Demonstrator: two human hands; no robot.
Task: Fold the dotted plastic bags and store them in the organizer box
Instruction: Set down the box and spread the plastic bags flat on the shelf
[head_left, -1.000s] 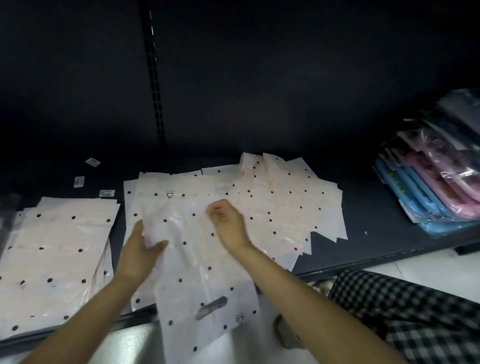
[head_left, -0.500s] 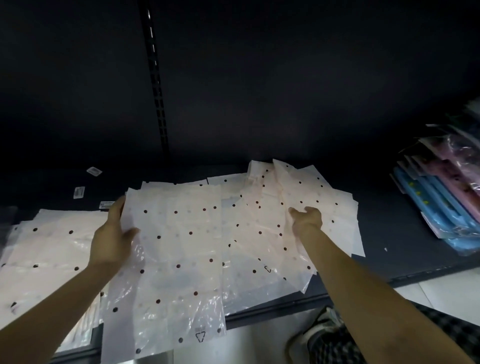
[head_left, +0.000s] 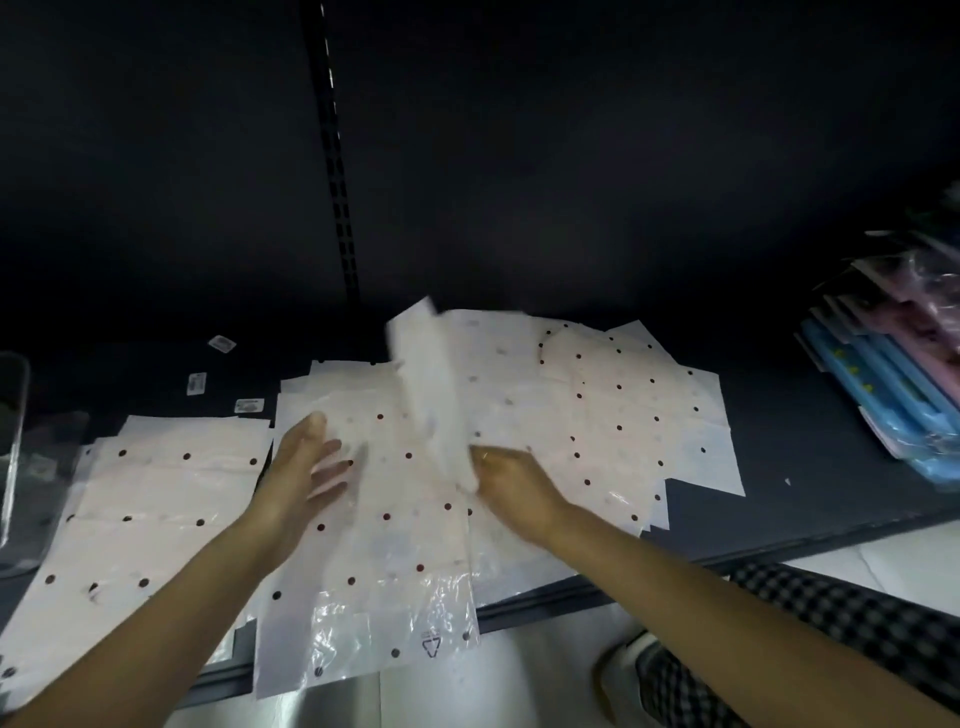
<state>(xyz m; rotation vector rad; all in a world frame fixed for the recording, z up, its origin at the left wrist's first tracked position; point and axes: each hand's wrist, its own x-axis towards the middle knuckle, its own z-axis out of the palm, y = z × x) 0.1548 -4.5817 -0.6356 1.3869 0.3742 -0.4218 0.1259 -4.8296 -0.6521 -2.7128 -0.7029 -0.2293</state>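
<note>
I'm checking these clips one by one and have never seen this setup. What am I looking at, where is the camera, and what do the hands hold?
There is no machine here: a person works with bare hands, filmed by a camera worn on the head, looking forward and down. The one view shows a dark shelf. On it lie spread dotted bags, with a neater stack to the left and blue and pink packets at the right. The right hand pinches a blurred flap of a bag, lifted upward as if mid-fold. The left hand hangs open, fingers spread, over that bag. At the far left is a clear container, only partly visible.
</note>
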